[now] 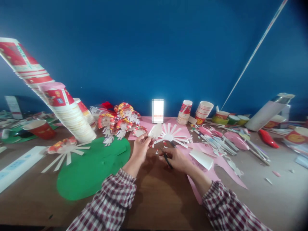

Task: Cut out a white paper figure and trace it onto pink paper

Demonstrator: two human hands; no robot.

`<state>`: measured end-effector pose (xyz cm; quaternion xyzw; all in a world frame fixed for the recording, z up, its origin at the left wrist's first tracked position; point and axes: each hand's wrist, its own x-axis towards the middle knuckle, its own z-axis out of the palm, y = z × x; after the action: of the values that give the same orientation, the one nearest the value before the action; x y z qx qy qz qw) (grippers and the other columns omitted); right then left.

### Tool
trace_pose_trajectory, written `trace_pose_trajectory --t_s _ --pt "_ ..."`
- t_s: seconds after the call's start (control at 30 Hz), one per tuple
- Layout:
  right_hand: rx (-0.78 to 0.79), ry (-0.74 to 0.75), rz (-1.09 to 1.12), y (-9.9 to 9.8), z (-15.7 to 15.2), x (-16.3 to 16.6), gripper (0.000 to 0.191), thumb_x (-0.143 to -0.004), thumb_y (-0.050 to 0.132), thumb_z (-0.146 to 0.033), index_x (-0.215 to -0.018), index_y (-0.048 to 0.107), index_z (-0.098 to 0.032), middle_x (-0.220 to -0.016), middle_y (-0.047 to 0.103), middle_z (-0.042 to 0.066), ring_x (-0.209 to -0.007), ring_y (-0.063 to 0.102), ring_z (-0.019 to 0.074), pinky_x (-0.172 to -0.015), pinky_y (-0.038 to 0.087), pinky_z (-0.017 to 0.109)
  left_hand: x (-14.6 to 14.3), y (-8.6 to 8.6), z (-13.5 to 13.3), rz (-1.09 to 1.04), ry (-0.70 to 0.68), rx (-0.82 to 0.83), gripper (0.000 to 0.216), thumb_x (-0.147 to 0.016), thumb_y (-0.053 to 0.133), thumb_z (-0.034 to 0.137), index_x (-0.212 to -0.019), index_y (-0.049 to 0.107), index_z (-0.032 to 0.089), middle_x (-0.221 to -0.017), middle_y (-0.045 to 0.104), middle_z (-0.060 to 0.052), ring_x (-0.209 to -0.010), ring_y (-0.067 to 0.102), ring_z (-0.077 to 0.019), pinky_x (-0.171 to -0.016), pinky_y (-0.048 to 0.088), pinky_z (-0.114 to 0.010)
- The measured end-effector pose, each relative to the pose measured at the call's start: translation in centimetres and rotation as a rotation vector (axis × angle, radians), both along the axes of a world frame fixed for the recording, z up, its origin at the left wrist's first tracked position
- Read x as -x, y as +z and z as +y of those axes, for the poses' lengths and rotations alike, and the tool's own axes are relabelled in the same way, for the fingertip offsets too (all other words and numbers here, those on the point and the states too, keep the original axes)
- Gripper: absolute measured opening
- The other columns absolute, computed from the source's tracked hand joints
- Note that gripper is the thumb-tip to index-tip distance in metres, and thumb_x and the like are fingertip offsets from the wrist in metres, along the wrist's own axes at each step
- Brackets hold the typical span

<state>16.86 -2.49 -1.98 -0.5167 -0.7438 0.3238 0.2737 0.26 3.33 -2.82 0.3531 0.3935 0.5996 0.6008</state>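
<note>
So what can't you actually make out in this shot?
Head view:
- Black scissors: mostly hidden by the right hand.
- White cut paper piece in the left hand: shape blurred.
- White upright rectangle: blurred out.
- Tall leaning stack of red-and-white paper cups: top cut off by the left edge.

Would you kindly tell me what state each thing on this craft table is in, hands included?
Left hand, pinching a white paper piece.
Right hand, closed on scissors; blades too blurred to judge.
Cut cup, sliced into strips, fanned flat on pink paper.
Tall cup stack, nested, leaning.
Green paper disc, lying flat.
Short cup stack, nested, upright.
</note>
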Motion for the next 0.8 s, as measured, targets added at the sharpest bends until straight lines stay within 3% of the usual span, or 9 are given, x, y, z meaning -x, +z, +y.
trace_pose_trajectory --t_s 0.23,0.43,0.8 --pt "0.042 0.01 0.055 -0.12 0.01 -0.04 0.024 -0.079 0.057 -0.038 -0.09 0.067 -0.019 -0.053 0.06 -0.001 -0.049 0.055 0.0139 -0.048 0.04 0.022 0.01 0.35 -0.28 -0.037 -0.045 0.031 0.042 -0.057 0.075 0.022 -0.096 0.059 0.016 -0.074 0.065 -0.001 -0.066 0.062 -0.0121 -0.061 0.05 -0.025" --pt "0.082 0.024 0.101 0.25 -0.13 0.0 0.026 -0.079 0.058 -0.038 -0.092 0.067 -0.018 -0.055 0.061 -0.001 -0.049 0.056 0.0134 -0.048 0.041 0.022 0.04 0.59 -0.33 -0.041 -0.049 0.061 0.031 -0.056 0.076 0.022 -0.078 0.057 0.013 -0.065 0.062 0.0 -0.063 0.061 -0.0104 -0.062 0.05 -0.024" --pt "0.047 0.018 0.046 0.0 -0.07 -0.04 0.028 -0.078 0.058 -0.04 -0.093 0.067 -0.019 -0.056 0.06 0.0 -0.051 0.055 0.0138 -0.049 0.041 0.022 -0.03 0.68 -0.32 -0.035 -0.044 0.076 0.029 -0.056 0.076 0.02 -0.08 0.06 0.012 -0.065 0.062 0.0 -0.06 0.059 -0.0092 -0.057 0.047 -0.021"
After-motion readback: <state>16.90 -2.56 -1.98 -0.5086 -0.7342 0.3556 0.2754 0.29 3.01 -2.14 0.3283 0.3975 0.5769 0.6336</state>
